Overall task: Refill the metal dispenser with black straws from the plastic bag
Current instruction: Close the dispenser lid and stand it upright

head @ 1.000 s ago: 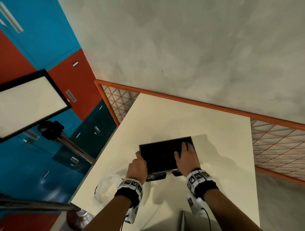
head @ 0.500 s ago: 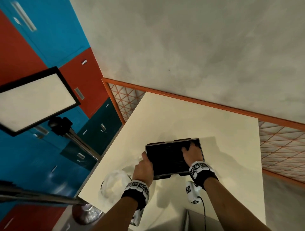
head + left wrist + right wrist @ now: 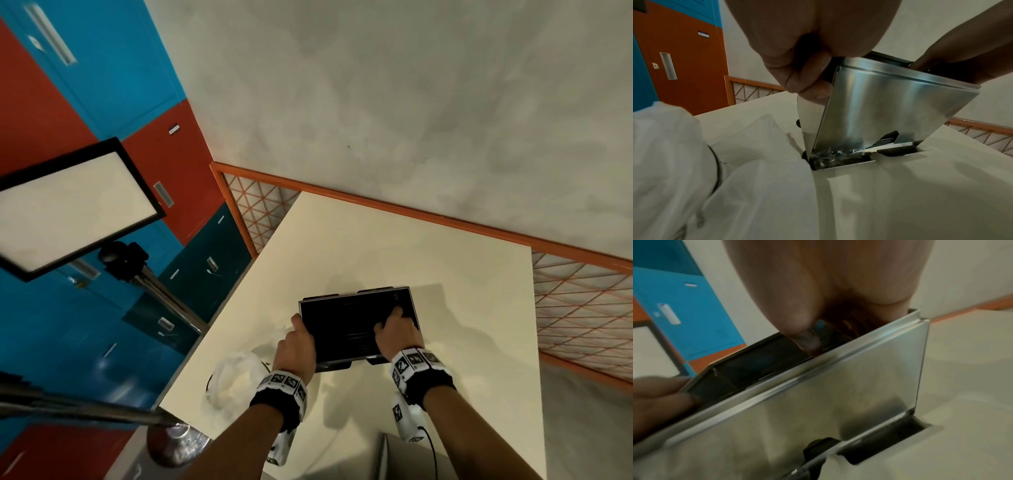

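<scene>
The metal dispenser (image 3: 342,329) stands on the cream table (image 3: 376,246), its open top dark with black straws. My left hand (image 3: 297,342) grips its left top corner, fingers (image 3: 807,82) curled over the rim of the steel body (image 3: 890,104). My right hand (image 3: 397,327) reaches into the opening at the right end; its thumb (image 3: 807,339) rests by the front rim (image 3: 818,369) and its fingers are hidden inside. Black straws (image 3: 885,139) show in the bottom slot. The white plastic bag (image 3: 236,380) (image 3: 674,162) lies crumpled left of the dispenser.
A light panel (image 3: 68,205) on a tripod stands off the table's left edge. An orange mesh fence (image 3: 582,325) runs behind and right of the table. A grey flat object (image 3: 411,459) lies at the near edge. Red and blue lockers (image 3: 102,85) fill the left.
My right hand's fingers lay flat across the dispenser's top a second ago; they now dip down into the opening. My left hand keeps its hold on the left corner.
</scene>
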### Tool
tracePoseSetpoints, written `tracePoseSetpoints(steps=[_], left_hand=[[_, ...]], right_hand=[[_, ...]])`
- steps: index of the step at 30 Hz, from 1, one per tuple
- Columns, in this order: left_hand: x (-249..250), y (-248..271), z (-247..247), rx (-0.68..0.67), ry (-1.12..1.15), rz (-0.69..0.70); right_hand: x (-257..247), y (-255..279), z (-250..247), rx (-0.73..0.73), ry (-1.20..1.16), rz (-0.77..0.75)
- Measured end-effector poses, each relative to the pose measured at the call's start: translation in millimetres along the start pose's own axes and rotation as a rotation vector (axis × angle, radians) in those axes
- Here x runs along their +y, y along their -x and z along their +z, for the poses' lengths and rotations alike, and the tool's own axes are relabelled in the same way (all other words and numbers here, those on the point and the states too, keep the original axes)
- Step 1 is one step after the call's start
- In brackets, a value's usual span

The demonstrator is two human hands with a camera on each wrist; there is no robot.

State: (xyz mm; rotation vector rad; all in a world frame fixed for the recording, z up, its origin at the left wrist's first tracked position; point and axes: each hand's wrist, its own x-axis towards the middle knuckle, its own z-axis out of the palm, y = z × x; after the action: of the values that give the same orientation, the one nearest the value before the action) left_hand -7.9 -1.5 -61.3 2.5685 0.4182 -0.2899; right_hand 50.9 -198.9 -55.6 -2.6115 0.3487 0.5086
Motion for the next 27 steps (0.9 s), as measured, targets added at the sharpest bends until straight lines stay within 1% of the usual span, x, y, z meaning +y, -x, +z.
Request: tracePoseSetpoints(steps=[2,4,6,9,12,14,15,16,17,19,20,23,25,26,27], left_hand=[[-0.3,1.6,0.6,0.004,0.002,0.006],[-0.1,3.3,0.0,0.002,0.007,0.007],[0.8,3.5,-1.8,0.003,-0.013,0.009],[4.1,-0.5,-7.0,-0.002,-0.058,0.014],[7.1,-11.1,-13.2,-0.023,-0.105,0.012],[9.5,-21.3,-16.9,-0.037,-0.135,0.004],[10.8,-26.7,-18.5,-0.039,-0.144,-0.002],[12.1,-31.7,-20.1,-0.041,-0.151,-0.009],[13.3,-36.1,-21.3,-0.044,-0.158,-0.014],[15.2,-42.1,-23.0,-0.053,-0.169,-0.023],[15.9,-43.6,-23.2,-0.059,-0.166,-0.031],[16.1,-44.9,-23.3,-0.069,-0.148,-0.045],[15.2,-44.9,-22.3,-0.062,-0.151,-0.043],[14.4,-44.7,-22.0,-0.056,-0.156,-0.040],[13.5,-44.5,-21.6,-0.050,-0.163,-0.035]], right_hand=[[-0.3,-3.5,-2.7,-0.019,-0.016,0.038],[0.7,-7.8,-5.8,-0.032,-0.031,0.044],[2.5,-8.5,-7.6,-0.042,-0.020,0.015],[2.5,-3.4,-9.4,-0.041,0.051,-0.067],[2.1,1.4,-12.1,0.040,0.129,-0.233],[0.0,5.9,-13.3,0.126,0.183,-0.404],[-2.3,9.0,-12.0,0.142,0.209,-0.493],[-4.8,13.4,-9.8,0.129,0.242,-0.582],[-6.9,17.2,-5.8,0.081,0.280,-0.660],[-8.2,22.1,2.8,-0.037,0.372,-0.744],[-7.4,21.6,5.4,-0.071,0.417,-0.753],[-8.4,13.9,6.7,-0.115,0.487,-0.704],[-13.1,9.8,5.2,-0.137,0.427,-0.687],[-14.9,7.5,3.6,-0.119,0.366,-0.689],[-15.9,4.3,0.8,-0.069,0.310,-0.697]])
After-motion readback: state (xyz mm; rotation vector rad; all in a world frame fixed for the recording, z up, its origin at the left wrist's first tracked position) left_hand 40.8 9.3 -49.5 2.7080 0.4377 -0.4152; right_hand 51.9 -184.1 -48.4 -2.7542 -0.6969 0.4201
